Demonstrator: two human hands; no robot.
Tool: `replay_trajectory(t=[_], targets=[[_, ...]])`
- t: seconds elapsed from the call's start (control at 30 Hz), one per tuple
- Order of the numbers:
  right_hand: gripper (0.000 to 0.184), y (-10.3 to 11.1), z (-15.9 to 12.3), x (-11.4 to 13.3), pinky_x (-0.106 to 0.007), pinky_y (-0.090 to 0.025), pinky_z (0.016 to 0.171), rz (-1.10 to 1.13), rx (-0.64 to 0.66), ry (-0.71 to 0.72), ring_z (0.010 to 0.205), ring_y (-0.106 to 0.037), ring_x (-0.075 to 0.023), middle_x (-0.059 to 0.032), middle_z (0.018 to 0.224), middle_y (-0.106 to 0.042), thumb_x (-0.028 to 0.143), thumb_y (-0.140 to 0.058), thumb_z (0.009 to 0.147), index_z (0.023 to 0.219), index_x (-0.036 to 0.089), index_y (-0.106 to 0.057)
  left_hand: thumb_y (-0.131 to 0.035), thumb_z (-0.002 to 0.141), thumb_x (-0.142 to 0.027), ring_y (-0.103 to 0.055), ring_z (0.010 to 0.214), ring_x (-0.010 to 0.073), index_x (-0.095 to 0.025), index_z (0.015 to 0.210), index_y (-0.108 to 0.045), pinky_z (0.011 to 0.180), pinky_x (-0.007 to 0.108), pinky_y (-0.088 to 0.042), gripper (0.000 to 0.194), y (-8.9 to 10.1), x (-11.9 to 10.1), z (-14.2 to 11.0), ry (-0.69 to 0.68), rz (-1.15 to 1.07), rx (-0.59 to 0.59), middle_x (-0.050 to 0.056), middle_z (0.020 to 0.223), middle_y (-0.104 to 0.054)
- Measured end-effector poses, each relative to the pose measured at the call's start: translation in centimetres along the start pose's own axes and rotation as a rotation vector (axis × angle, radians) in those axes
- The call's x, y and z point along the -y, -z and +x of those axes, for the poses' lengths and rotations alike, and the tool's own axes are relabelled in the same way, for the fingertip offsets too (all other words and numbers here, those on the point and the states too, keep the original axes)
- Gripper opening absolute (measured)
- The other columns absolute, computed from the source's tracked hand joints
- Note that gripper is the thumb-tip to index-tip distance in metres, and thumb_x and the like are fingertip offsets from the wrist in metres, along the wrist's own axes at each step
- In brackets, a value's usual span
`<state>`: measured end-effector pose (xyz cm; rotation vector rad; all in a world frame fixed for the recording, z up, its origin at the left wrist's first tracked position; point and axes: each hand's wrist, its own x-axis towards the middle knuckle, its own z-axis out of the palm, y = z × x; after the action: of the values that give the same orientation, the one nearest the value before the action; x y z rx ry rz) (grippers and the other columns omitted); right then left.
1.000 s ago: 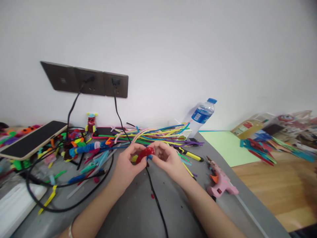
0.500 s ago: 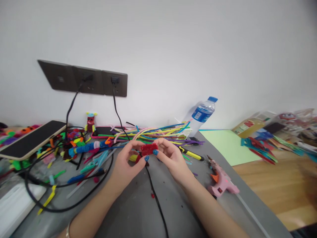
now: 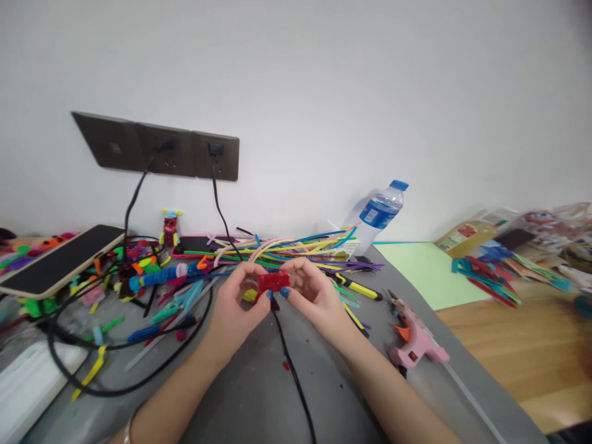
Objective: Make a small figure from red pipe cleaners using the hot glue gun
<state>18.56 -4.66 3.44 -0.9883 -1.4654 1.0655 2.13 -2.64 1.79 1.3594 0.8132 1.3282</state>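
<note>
A small glittery red piece (image 3: 274, 282) is held up between my two hands over the middle of the grey table (image 3: 250, 382). My left hand (image 3: 238, 302) pinches its left end between thumb and fingers. At the right end, the thumb and fingers of my right hand (image 3: 319, 295) are closed on it. Both thumbs press along its lower edge. Behind the hands lies a loose bundle of coloured pipe cleaners (image 3: 287, 246). A yellow part (image 3: 250, 295) shows just below the red piece, mostly hidden by my left hand.
A pink glue gun (image 3: 414, 345) lies at the right, near a yellow-black cutter (image 3: 358, 287). A water bottle (image 3: 382, 209) leans against the wall. Left are a phone (image 3: 65, 256), a looped black cable (image 3: 111, 393), a small red figure (image 3: 169, 228) and scattered craft scraps. Pale green paper (image 3: 425, 271) overhangs the right edge.
The red piece has shifted slightly left and turned, now showing a broader, flatter face. My right thumb has slid a little left and down along it. Both hands keep their hold.
</note>
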Motion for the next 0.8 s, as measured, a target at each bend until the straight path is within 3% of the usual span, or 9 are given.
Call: replay_trajectory(t=[0.17, 0.4, 0.53, 0.8], targets=[[0.035, -0.05, -0.2, -0.25, -0.028, -0.053, 0.071, -0.042, -0.006, 0.06, 0.08, -0.061, -0.0145, -0.0063, 0.107, -0.061, 0.026, -0.065, 0.086, 0.119, 0.024, -0.054, -0.065, 0.07, -0.01, -0.062, 0.082, 0.0159, -0.021, 0.09, -0.061, 0.075, 0.024, -0.048, 0.023, -0.03, 0.17, -0.07, 0.003, -0.016, 0.009, 0.0, 0.087, -0.062], [0.022, -0.24, -0.29, -0.09, -0.029, -0.051, 0.077, -0.182, -0.069, 0.194, 0.081, -0.059, -0.0156, -0.0037, 0.096, -0.064, 0.014, -0.06, 0.084, 0.104, 0.022, -0.062, -0.062, 0.073, -0.009, -0.061, 0.083, 0.0141, -0.021, 0.095, -0.06, 0.076, 0.023, -0.048, 0.025, -0.02, 0.44, -0.06, -0.019, -0.026, 0.032, -0.001, 0.087, -0.062], [0.023, -0.25, -0.21, -0.18, -0.028, -0.05, 0.075, -0.168, -0.066, 0.183, 0.079, -0.059, -0.0151, -0.0025, 0.093, -0.064, 0.01, -0.058, 0.083, 0.102, 0.023, -0.062, -0.06, 0.075, -0.008, -0.061, 0.089, 0.0142, -0.023, 0.108, -0.059, 0.081, 0.024, -0.048, 0.036, 0.02, 0.48, -0.14, -0.085, -0.031, 0.032, -0.001, 0.096, -0.062], [0.03, -0.36, -0.36, -0.4, -0.028, -0.05, 0.085, -0.017, -0.028, 0.202, 0.095, -0.059, -0.0156, -0.0031, 0.104, -0.056, 0.006, -0.057, 0.083, 0.106, 0.025, -0.061, -0.057, 0.08, -0.006, -0.061, 0.083, 0.0126, -0.022, 0.098, -0.059, 0.073, 0.021, -0.046, 0.024, 0.0, 0.66, -0.29, -0.078, -0.032, 0.092, 0.0, 0.093, -0.06]])
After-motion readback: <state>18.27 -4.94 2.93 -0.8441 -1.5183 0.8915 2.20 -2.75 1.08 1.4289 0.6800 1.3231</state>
